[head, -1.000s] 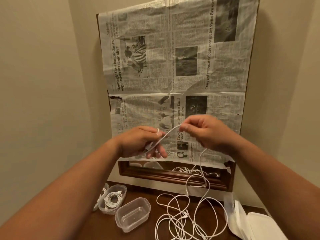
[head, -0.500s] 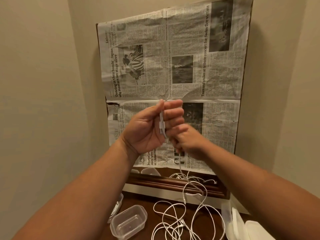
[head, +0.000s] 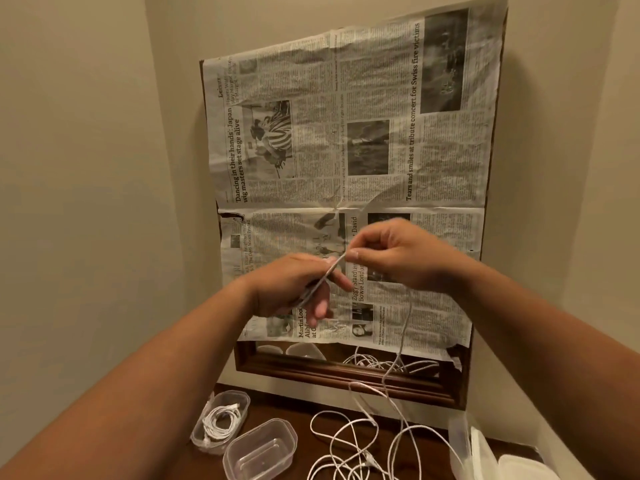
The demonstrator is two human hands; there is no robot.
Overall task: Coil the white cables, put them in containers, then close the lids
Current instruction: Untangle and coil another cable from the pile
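- Cable work is going on at chest height, over the far edge of the dark table
- The white cable has a short taut stretch between the two hands, with its long axis on a slant: low end at the near left, high end at the far right
- The left hand has it at the low end, fingers curled loosely round it; the blur hides how tight
- The right hand pinches the high end between thumb and forefinger, the other fingers tucked in
- From the right hand the cable hangs nearly straight down into the loose cables sprawled on the table
- On the near left a clear container holds a coiled cable, and an empty container is just beside it
- Pale lids lie on the near right
- Behind, newspaper covers a framed panel
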